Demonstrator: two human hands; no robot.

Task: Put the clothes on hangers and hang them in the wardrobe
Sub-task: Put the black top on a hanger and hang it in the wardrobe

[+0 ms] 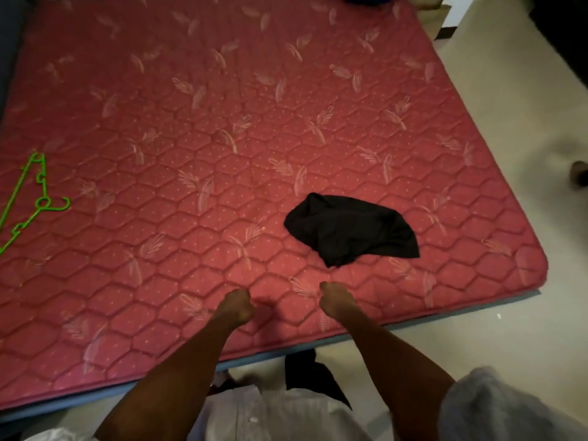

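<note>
A crumpled black garment (351, 230) lies on the red quilted mattress (222, 122), toward its near right corner. A green plastic hanger (30, 200) lies flat at the mattress's left edge. My left hand (237, 305) and my right hand (335, 299) hover over the near part of the mattress, both with fingers curled into loose fists and holding nothing. The right hand is just short of the black garment, the left hand about a hand's width to its left. No wardrobe is in view.
Pale floor (509, 106) runs along the mattress's right side and near edge. A dark piece of cloth (313, 375) hangs below the near edge by my body. A dark blue object (369, 0) sits at the far edge of the mattress.
</note>
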